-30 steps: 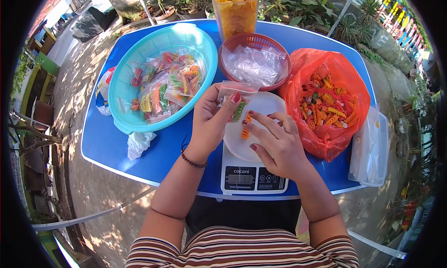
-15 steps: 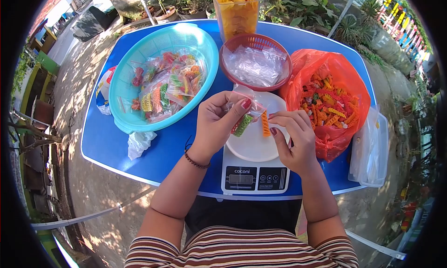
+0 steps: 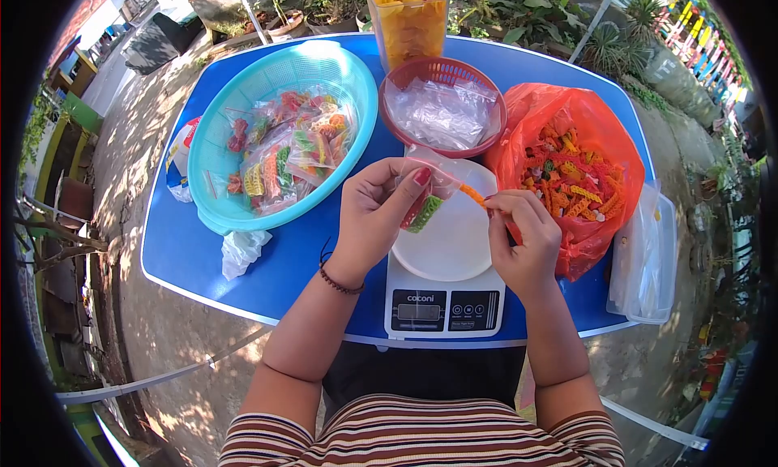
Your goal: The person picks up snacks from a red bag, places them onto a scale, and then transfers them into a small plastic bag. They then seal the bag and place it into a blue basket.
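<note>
The left hand (image 3: pixel 374 214) is raised above the white round plate (image 3: pixel 450 244) and is closed on a small clear plastic zip bag (image 3: pixel 428 207). The thumb and fingers clamp the bag near its mouth. The bag hangs over the left part of the plate and contains green and red spiral pasta pieces.

The right hand (image 3: pixel 525 242) is just beside the bag on its right. Its thumb and forefinger are pinched on one orange spiral pasta piece (image 3: pixel 472 194). The tip of the piece points at the bag mouth; contact with the bag cannot be determined. The two hands are near each other but do not touch.

The plate rests on a white digital kitchen scale (image 3: pixel 442 309) at the near edge of the blue folding table (image 3: pixel 275 260).

- Left of the scale: a teal perforated plastic basket (image 3: pixel 284 70) holding filled pasta bags (image 3: pixel 300 147).
- Behind the plate: a red perforated plastic basket (image 3: pixel 442 66) holding empty clear bags (image 3: pixel 442 110).
- Right of the plate: an open red plastic bag (image 3: pixel 583 114) of mixed coloured spiral pasta (image 3: pixel 567 183).
- At the far edge: a tall clear container of orange chips (image 3: pixel 409 21).
</note>
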Available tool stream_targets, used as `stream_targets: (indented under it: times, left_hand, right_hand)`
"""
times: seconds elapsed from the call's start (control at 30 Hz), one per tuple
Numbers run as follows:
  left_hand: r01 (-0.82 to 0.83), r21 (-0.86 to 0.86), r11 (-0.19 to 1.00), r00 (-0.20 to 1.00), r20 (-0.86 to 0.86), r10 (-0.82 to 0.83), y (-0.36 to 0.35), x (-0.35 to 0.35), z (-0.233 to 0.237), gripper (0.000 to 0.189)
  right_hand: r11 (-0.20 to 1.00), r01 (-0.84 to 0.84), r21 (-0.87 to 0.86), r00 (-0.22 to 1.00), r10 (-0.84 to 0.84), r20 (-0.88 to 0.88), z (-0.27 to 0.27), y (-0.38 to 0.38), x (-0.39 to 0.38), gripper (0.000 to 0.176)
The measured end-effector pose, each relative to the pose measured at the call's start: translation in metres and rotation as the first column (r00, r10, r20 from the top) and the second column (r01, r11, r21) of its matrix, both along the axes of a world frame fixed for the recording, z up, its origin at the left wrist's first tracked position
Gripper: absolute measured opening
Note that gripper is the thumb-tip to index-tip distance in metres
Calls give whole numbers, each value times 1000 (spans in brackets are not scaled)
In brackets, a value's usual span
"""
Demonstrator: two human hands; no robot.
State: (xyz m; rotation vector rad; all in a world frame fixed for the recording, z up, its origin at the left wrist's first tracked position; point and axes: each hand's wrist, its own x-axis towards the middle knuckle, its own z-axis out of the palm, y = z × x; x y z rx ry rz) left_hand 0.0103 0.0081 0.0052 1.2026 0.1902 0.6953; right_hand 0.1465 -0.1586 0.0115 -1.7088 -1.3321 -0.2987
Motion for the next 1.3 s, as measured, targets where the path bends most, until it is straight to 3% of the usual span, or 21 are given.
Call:
stream_targets:
  times: [0.13, 0.23, 0.33, 0.43, 0.53, 0.63, 0.73, 0.83, 1.13, 1.3]
  left_hand:
    - [23, 25, 999, 997, -75, -21, -1, -3, 2, 18]
    - [24, 99, 995, 996, -91, -15, -5, -2, 4, 23]
    - [71, 92, 993, 996, -60, -66, -7, -2, 1, 24]
    - [132, 124, 983, 990, -74, -124, -8, -2, 1, 27]
    - [151, 249, 957, 984, -134, -120, -9, -3, 4, 31]
    - [148, 180, 972, 987, -86, -134, -11, -3, 4, 31]
    - [205, 143, 968, 974, -123, -189, -9, -6, 6, 31]
    - [258, 78, 963, 966, 4, -259, -4, -6, 6, 32]
    - [325, 78, 942, 939, -145, -312, -7, -8, 10, 36]
    - [321, 101, 942, 941, -144, -305, -5, -8, 7, 36]
  right_hand:
    - [958, -52, 282, 916, 159, -370, -10, -5, 6, 12]
    - [906, -81, 415, 864, 271, -424, -5, -8, 3, 12]
    - [874, -151, 461, 866, 342, -365, -3, -8, -1, 13]
    - [933, -148, 329, 971, 200, -130, -4, -7, 2, 15]
    - [970, -118, 211, 993, 114, 35, -2, -13, 5, 21]
    - [914, -146, 377, 965, 216, -149, -6, -6, -3, 26]
    - [857, -221, 466, 916, 346, -203, -11, -7, -2, 30]
    - [864, -203, 461, 917, 333, -220, -10, -7, -2, 27]
    - [923, -183, 338, 975, 215, -60, -7, -8, -7, 25]
    - [883, -165, 439, 943, 272, -192, -6, -3, -12, 19]
